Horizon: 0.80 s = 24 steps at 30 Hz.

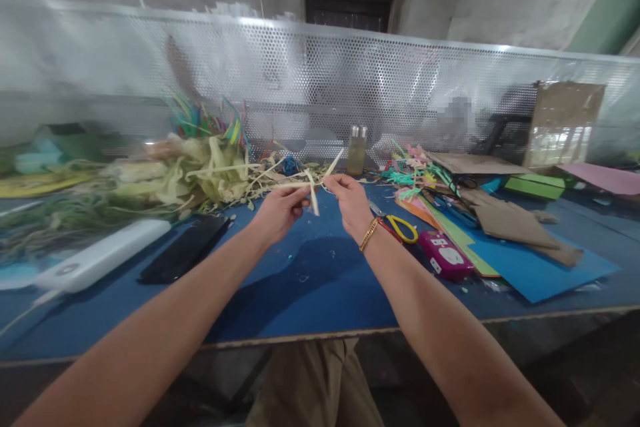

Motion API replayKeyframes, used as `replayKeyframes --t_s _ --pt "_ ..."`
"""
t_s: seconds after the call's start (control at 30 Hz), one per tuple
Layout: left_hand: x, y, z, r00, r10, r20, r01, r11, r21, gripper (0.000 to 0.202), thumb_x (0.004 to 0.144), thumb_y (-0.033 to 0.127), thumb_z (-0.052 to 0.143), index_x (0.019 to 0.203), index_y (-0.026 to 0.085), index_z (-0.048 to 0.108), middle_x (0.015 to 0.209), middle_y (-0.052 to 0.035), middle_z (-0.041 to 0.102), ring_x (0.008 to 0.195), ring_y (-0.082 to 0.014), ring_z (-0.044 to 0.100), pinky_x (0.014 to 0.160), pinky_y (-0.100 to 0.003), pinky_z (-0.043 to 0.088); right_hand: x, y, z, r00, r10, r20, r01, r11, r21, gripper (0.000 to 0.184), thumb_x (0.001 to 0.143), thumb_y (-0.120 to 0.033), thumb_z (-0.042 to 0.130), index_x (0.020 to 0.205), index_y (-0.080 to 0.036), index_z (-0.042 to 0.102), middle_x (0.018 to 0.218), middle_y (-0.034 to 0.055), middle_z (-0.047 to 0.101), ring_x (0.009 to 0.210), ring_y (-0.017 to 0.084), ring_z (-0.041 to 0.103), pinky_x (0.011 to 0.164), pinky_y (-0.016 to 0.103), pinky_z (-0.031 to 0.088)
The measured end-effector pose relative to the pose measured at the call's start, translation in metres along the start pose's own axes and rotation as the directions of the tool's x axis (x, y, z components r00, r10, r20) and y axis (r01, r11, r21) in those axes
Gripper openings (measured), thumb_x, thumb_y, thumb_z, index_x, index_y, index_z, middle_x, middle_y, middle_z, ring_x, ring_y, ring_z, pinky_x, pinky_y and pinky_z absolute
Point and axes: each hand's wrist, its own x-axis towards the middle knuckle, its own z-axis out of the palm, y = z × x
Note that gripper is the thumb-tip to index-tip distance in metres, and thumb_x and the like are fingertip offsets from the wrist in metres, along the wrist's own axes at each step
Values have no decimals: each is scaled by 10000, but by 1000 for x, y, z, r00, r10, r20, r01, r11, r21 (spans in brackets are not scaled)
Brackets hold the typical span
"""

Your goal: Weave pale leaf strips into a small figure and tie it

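Left hand [281, 213], right hand [351, 201] extended beyond front edge of desk [320, 300], both pinched on pale strips [314, 196], apparently crossed; blurry.

papery matt strips [314, 200], shiny perforated metal screen [280, 67], smooth plastic white case [115, 250], matt blue paper [540, 273]

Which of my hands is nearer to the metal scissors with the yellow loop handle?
Right. Your right hand is just left of the scissors; your left hand is farther left, on the right hand's other side.
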Motion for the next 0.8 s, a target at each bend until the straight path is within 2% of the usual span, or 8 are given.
replayKeyframes --t_s 0.13,0.3,0.43,0.53,0.63,0.7,0.8 --pt "1 2 1 999 48 -9 -49 993 -105 205 612 191 816 732 154 654 710 4 638 579 -52 535 473 -143 376 -2 -3 1 994 -24 105 23 1000 11 161 654 -369 719 662 -216 670 706 -12 644 745 142 562 761 325 438" --pt "-2 1 3 996 63 66 -53 989 -138 294 616 92 791 876 164 674 841 -9 680 713 -79 611 575 -151 456 1 1 0 998 -62 8 62 998 -2 176 649 -381 726 674 -215 673 716 -7 644 726 139 559 764 332 441" --pt "-2 3 3 997 79 14 -77 988 -134 223 645 122 792 835 154 681 791 0 671 659 -60 589 582 -148 464 0 0 -1 997 -60 44 60 998 -11 191 653 -400 718 678 -214 684 720 -2 650 747 147 565 767 328 438" --pt "-1 5 1 999 54 1 -53 990 -133 179 665 170 794 808 147 689 711 -2 654 615 -67 576 523 -149 446 0 -2 -3 998 5 64 -6 1000 10 250 719 -451 639 686 -211 702 774 25 675 762 155 569 753 326 438" --pt "0 4 0 999 14 41 -9 993 -119 182 667 173 794 826 140 712 705 -17 658 622 -78 584 500 -145 445 2 -3 -5 995 100 7 -100 995 22 345 761 -514 574 706 -205 717 828 57 696 782 166 582 739 326 440" --pt "0 2 0 997 -25 71 33 994 -103 168 667 166 794 816 132 724 712 -24 662 625 -74 584 504 -135 453 3 -3 -6 994 111 5 -111 994 -22 315 710 -508 646 703 -202 718 801 53 695 793 173 586 744 323 439" --pt "0 0 0 991 -82 105 91 993 -81 141 696 196 783 809 126 737 731 -33 671 619 -65 580 528 -130 474 4 -3 -5 991 109 79 -104 992 -68 282 622 -470 740 675 -194 705 722 28 678 754 169 585 736 321 441"
